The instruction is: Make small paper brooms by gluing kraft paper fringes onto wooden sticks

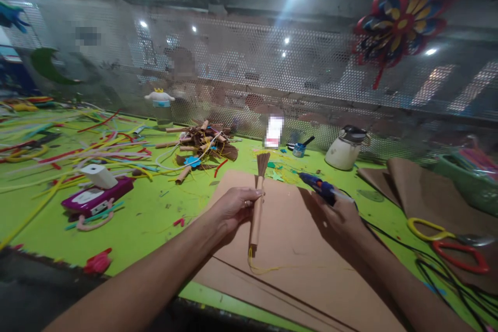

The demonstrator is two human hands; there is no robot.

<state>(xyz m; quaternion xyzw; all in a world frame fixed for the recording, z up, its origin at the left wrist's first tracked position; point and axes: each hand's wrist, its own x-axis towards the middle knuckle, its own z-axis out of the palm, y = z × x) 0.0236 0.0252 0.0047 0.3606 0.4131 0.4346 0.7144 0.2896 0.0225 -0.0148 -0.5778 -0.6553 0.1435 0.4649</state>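
My left hand (237,210) is closed around a small handmade broom (257,212), a rolled brown paper tube with a fringed brush end pointing away from me. A yellow string (268,270) trails from the tube's near end onto a sheet of brown cardboard (303,290). To the right, my right hand (342,212) grips a dark blue hot glue gun (321,188), its nozzle aimed toward the broom but apart from it. The glue gun's black cord (392,241) runs off to the right.
Behind lies a heap of brown paper brooms (204,140). Scissors (447,241) rest on brown paper (424,202) at right, near a white kettle (344,153) and green basin (462,181). Left are a purple power strip (97,197) and scattered coloured strips (73,153). A lit phone (274,131) stands behind.
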